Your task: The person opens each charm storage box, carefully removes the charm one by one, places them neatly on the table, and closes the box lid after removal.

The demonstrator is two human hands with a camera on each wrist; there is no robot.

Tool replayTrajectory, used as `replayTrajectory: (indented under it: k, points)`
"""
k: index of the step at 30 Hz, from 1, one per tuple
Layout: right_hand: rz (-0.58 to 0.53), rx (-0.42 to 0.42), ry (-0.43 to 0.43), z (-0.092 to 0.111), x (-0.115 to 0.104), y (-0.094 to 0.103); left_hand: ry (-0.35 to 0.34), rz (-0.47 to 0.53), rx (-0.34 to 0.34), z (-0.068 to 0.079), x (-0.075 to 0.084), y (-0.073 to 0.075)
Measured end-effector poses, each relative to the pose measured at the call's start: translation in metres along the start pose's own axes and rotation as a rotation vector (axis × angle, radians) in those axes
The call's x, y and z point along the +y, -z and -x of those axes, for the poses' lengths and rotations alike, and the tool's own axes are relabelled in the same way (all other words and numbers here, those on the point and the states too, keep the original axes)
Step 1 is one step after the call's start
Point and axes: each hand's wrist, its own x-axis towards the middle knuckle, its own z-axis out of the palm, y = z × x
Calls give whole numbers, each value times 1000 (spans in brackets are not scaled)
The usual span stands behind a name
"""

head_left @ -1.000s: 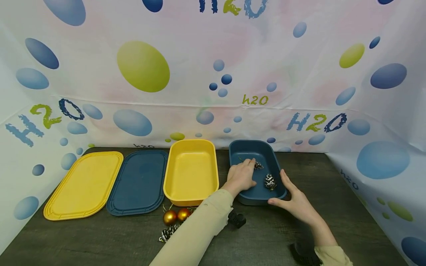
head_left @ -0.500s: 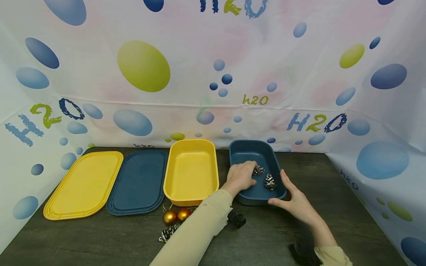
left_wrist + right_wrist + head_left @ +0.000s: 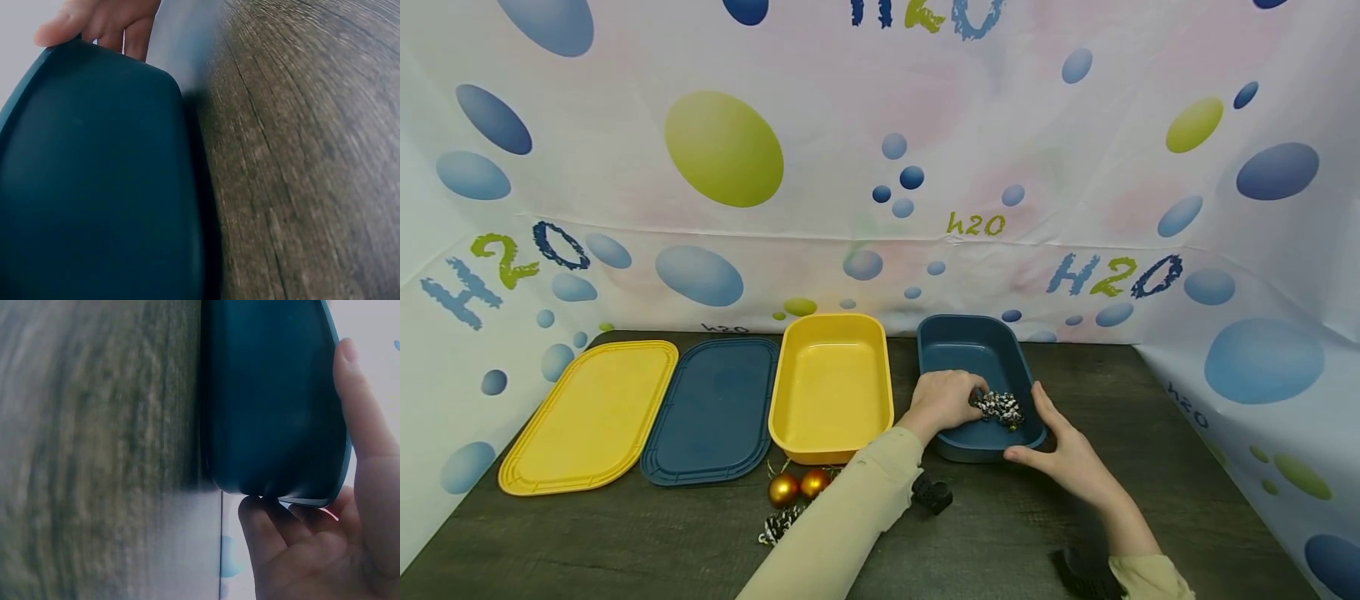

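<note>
Inside the blue box (image 3: 977, 350), my left hand (image 3: 943, 398) curls its fingers and thumb at a small snow-tipped pine cone (image 3: 988, 403); its fingertips are partly hidden. A second pine cone (image 3: 1009, 411) lies right beside the first on the box floor. At the box's near right corner, my right hand (image 3: 1071, 454) spreads its thumb and fingers straight against the outer walls. The right wrist view shows the thumb (image 3: 359, 403) against one wall of the box. The left wrist view has the left hand (image 3: 103, 25) over the rim, with no cone visible.
A yellow box (image 3: 831, 392) stands left of the blue one. Farther left lie a blue lid (image 3: 711, 412) and a yellow lid (image 3: 591, 417). Two gold baubles (image 3: 783, 490) and another pine cone (image 3: 778, 525) lie beside the left sleeve, which partly covers them.
My left hand has drawn the first pine cone toward the near right, up against the second one, and its fingers have curled more. The right hand keeps its place.
</note>
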Motion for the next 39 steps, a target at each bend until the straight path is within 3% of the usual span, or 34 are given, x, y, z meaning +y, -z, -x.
replayTrajectory:
  k: [6, 13, 19, 23, 28, 33, 39]
  points:
    - [5, -2, -12, 0, 0, 0, 2, -3, -11, 1, 1, 2]
    - [3, 3, -7, 0, 0, 1, -12, 9, 37, 1, 1, 1]
    - [-1, 3, -10, 0, 1, 1, -11, 173, 94, 2, -2, 3]
    - [-3, 1, -15, -1, 0, 1, -52, 380, 105, 1, -9, 10]
    - [-9, 0, -9, 0, 0, 1, -107, 544, 71, 6, -19, 27]
    - [-14, -1, -5, -1, 0, 1, -163, 595, 42, 19, -31, 52]
    - [-23, -2, -4, -1, 0, 0, -189, 612, 5, 44, -46, 80]
